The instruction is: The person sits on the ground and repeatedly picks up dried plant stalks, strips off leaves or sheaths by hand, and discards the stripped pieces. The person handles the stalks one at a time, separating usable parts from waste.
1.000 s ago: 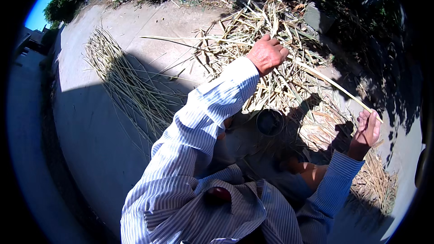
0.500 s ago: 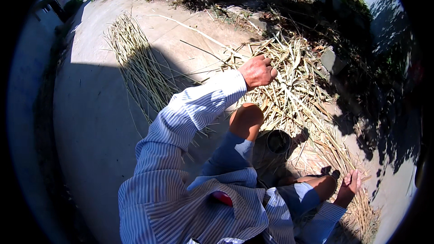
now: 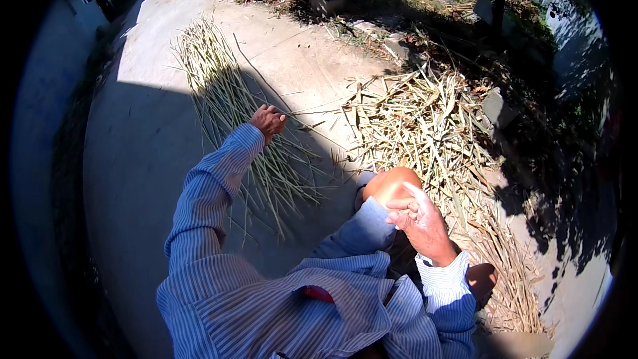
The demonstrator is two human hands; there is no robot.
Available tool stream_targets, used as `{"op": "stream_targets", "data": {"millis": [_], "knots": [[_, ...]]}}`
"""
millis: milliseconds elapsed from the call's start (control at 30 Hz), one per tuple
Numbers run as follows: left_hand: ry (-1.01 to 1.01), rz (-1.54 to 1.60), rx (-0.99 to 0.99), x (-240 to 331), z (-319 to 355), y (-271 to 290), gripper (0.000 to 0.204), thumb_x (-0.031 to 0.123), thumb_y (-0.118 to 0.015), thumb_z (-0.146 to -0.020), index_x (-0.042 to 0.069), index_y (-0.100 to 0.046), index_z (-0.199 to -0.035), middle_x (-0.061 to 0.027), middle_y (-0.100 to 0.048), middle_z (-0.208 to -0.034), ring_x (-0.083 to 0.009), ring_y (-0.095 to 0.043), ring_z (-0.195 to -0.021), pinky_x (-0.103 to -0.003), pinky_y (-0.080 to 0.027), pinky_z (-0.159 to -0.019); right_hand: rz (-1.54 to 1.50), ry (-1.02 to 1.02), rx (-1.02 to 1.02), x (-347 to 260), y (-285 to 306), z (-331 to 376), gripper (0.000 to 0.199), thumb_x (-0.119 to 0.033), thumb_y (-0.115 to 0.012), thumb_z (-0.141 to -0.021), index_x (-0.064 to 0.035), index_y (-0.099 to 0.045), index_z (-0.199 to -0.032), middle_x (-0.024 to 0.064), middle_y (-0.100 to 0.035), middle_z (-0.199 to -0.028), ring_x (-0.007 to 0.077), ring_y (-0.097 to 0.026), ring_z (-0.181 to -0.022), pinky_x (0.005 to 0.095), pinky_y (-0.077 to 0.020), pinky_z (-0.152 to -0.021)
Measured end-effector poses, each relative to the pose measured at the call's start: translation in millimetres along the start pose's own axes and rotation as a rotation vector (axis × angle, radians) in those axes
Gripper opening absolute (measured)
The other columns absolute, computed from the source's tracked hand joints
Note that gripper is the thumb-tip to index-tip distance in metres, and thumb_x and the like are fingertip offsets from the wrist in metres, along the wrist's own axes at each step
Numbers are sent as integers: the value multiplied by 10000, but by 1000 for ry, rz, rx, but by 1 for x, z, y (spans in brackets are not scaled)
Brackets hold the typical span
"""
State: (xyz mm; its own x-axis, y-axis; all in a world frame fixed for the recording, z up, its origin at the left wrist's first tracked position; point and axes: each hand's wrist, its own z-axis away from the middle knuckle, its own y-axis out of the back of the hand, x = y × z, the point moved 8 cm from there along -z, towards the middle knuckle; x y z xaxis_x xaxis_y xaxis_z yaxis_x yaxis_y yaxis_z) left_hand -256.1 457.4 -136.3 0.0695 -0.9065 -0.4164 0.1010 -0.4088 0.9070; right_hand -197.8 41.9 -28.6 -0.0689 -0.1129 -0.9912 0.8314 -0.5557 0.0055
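Over a bundle of long, thin pale-green stalks (image 3: 214, 70) on the left, my left hand (image 3: 268, 123) is closed on a stalk (image 3: 248, 63) that reaches away from it toward the far side. My right hand (image 3: 421, 221) hovers above my bent knee, beside a heap of dry, stripped leaves (image 3: 425, 119). Its index finger is stretched out, the other fingers are loosely bent, and nothing shows in them. The small dark bucket seen earlier is hidden now.
More dry straw (image 3: 508, 272) runs down the right side near my legs. A stone block (image 3: 500, 108) sits at the heap's right edge, with a tree trunk (image 3: 498, 0) beyond. On the far left stands a wall (image 3: 50, 93). Shadow covers part of the concrete ground (image 3: 146, 153).
My left hand has moved left with the stalk, from the leaf heap to over the stalk bundle. The right hand has risen from the straw at lower right to above my knee, fingers opened.
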Motion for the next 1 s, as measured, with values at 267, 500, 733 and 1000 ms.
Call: {"op": "stream_targets", "data": {"millis": [267,500,733,1000], "knots": [[-230,575,41,142,-28,42,180,249,-644,-745,83,-584,-780,-107,-619,-759,-301,-619,-791,-410,-478,-720,63,119,1074,54,278,196,577,-341,-648,-890,22,-451,-1292,102,-638,-966,110,-597,-750,211,-475,-668],[-371,663,437,242,-125,193,91,135,-675,-783,80,-608,-810,-80,-648,-781,-279,-615,-734,-384,-462,-676,-161,-40,1695,247,315,371,195,-148,-545,-927,-13,-572,-1066,98,-659,-833,146,-623,-709,279,-481,-575],[-770,628,376,433,-179,271,103,163,-685,-787,96,-613,-816,-67,-656,-797,-280,-618,-749,-377,-470,-694,-555,-457,1555,438,234,398,199,-124,-551,-881,16,-577,-1020,112,-659,-855,171,-638,-714,289,-509,-617],[-1076,639,86,560,-203,197,121,178,-667,-785,63,-651,-819,-110,-655,-831,-296,-613,-784,-388,-471,-713,-491,-676,1565,485,297,379,293,-118,-567,-893,47,-538,-1134,125,-641,-889,171,-621,-686,300,-504,-591]]}}
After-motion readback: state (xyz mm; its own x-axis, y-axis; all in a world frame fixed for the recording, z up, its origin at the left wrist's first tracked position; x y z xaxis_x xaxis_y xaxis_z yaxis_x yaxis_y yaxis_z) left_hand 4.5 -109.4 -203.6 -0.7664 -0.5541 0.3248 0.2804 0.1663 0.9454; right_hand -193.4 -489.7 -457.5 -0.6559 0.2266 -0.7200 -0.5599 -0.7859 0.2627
